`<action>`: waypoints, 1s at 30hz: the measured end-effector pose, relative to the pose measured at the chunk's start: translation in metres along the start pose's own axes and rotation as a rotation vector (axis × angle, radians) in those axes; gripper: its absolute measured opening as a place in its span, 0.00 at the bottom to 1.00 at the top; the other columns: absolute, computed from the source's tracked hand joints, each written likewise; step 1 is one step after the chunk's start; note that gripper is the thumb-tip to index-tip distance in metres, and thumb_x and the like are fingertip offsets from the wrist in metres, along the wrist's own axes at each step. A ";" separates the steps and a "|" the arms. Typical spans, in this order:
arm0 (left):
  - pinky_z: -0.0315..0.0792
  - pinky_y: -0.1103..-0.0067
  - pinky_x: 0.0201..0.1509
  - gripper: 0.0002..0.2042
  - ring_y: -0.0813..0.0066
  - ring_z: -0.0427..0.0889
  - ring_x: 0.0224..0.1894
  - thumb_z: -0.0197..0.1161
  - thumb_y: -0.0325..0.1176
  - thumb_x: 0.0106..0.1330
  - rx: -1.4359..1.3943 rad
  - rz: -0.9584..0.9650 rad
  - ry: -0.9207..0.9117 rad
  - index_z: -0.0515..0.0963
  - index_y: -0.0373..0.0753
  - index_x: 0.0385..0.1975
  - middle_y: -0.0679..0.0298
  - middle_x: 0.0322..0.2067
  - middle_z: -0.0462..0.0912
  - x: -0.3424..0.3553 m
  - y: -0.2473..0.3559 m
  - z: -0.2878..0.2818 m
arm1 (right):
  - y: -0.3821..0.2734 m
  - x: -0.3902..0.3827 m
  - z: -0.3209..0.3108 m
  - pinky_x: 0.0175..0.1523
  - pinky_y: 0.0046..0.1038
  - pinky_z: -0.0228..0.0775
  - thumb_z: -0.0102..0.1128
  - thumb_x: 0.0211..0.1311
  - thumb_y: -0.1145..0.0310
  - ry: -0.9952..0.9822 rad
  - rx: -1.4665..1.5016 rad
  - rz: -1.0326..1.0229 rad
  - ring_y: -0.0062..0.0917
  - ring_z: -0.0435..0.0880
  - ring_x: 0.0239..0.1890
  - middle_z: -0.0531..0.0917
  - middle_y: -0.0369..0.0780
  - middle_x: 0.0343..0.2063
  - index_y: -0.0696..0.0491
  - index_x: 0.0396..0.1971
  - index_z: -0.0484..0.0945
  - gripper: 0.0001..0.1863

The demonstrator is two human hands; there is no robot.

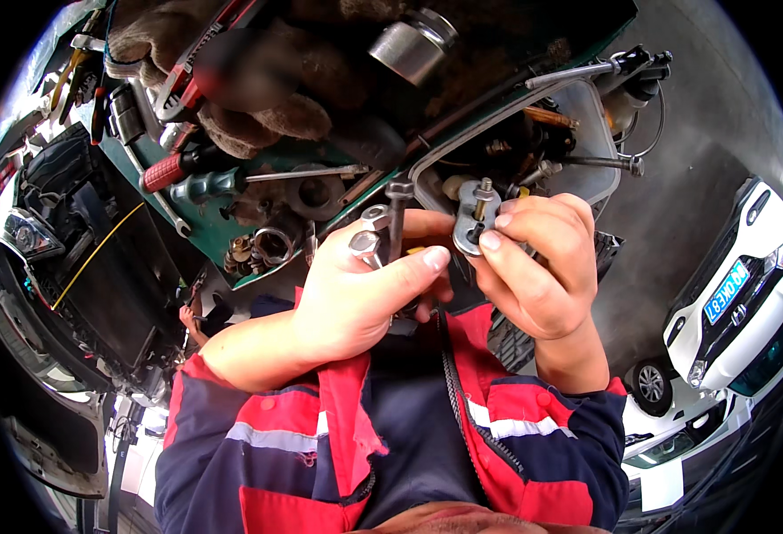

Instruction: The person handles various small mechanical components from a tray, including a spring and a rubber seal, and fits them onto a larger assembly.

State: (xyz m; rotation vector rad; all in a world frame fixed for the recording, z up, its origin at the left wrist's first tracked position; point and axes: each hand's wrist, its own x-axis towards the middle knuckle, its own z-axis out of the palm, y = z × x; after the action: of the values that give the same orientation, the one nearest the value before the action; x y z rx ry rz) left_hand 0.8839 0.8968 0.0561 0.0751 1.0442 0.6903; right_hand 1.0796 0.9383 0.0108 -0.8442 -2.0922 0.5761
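My left hand (pixel 342 298) is closed round several metal bolts (pixel 397 218), whose heads stick up between thumb and fingers. A hex head (pixel 365 245) shows beside the thumb; the lower ends are mostly hidden by my hand. To the right, my right hand (pixel 547 267) pinches a small oval metal plate (pixel 464 233) between thumb and fingertips. A threaded stud (pixel 482 198) stands out of that plate, and a dark hole shows near its lower end. Both hands are close together in front of my chest, the plate just right of the bolts.
Beyond my hands lies a green tool tray (pixel 209 222) with a red-handled tool (pixel 164 171), a green-handled screwdriver (pixel 209 185), and a large socket (pixel 413 44). A clear plastic box (pixel 600 116) holds metal parts. Cars stand both sides; another person's hand (pixel 191 320) shows at left.
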 end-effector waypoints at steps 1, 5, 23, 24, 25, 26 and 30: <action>0.74 0.81 0.29 0.18 0.73 0.80 0.32 0.58 0.31 0.68 0.055 -0.009 0.005 0.71 0.28 0.53 0.56 0.34 0.81 0.001 0.001 0.002 | -0.002 0.000 0.000 0.38 0.29 0.68 0.71 0.39 0.75 0.001 0.027 0.030 0.30 0.81 0.33 0.79 0.38 0.32 0.53 0.35 0.80 0.17; 0.76 0.84 0.29 0.13 0.79 0.81 0.31 0.63 0.30 0.66 0.006 -0.003 0.023 0.76 0.31 0.47 0.63 0.34 0.82 0.004 -0.001 0.004 | -0.005 -0.001 0.004 0.38 0.32 0.71 0.72 0.37 0.81 0.034 0.175 0.175 0.34 0.81 0.34 0.81 0.42 0.34 0.56 0.36 0.79 0.20; 0.72 0.86 0.27 0.09 0.83 0.78 0.24 0.63 0.29 0.64 0.058 -0.005 0.122 0.77 0.32 0.40 0.66 0.25 0.81 0.008 -0.006 0.008 | -0.012 -0.004 0.003 0.41 0.35 0.68 0.68 0.38 0.80 -0.092 0.212 0.276 0.37 0.77 0.34 0.77 0.41 0.34 0.56 0.36 0.76 0.19; 0.72 0.86 0.27 0.09 0.83 0.78 0.24 0.62 0.28 0.64 0.054 -0.004 0.122 0.76 0.32 0.40 0.65 0.25 0.81 0.008 -0.005 0.009 | -0.013 -0.004 0.004 0.41 0.35 0.68 0.68 0.39 0.80 -0.087 0.198 0.257 0.36 0.77 0.34 0.77 0.41 0.34 0.56 0.37 0.76 0.20; 0.72 0.86 0.27 0.09 0.83 0.78 0.24 0.62 0.28 0.64 0.055 -0.007 0.121 0.76 0.32 0.40 0.65 0.25 0.81 0.007 -0.007 0.007 | -0.014 -0.004 0.005 0.41 0.35 0.68 0.68 0.39 0.80 -0.087 0.197 0.260 0.36 0.77 0.34 0.77 0.41 0.34 0.56 0.37 0.76 0.20; 0.72 0.86 0.27 0.09 0.83 0.78 0.24 0.62 0.28 0.63 0.063 0.009 0.109 0.76 0.32 0.40 0.65 0.26 0.81 0.007 -0.009 0.005 | -0.017 -0.005 0.005 0.40 0.35 0.68 0.68 0.38 0.79 -0.077 0.181 0.248 0.35 0.77 0.34 0.77 0.40 0.35 0.56 0.37 0.76 0.20; 0.74 0.86 0.28 0.10 0.83 0.79 0.25 0.62 0.27 0.61 0.090 0.029 0.095 0.75 0.31 0.41 0.64 0.27 0.82 0.005 -0.009 0.004 | -0.025 -0.017 0.004 0.40 0.33 0.67 0.66 0.40 0.75 -0.050 0.112 0.219 0.33 0.78 0.35 0.78 0.40 0.37 0.56 0.37 0.76 0.19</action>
State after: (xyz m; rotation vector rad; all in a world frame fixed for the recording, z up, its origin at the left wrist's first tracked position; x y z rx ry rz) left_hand 0.8937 0.8937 0.0508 0.1365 1.1670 0.6781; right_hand 1.0748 0.9080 0.0158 -1.0094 -2.0044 0.8310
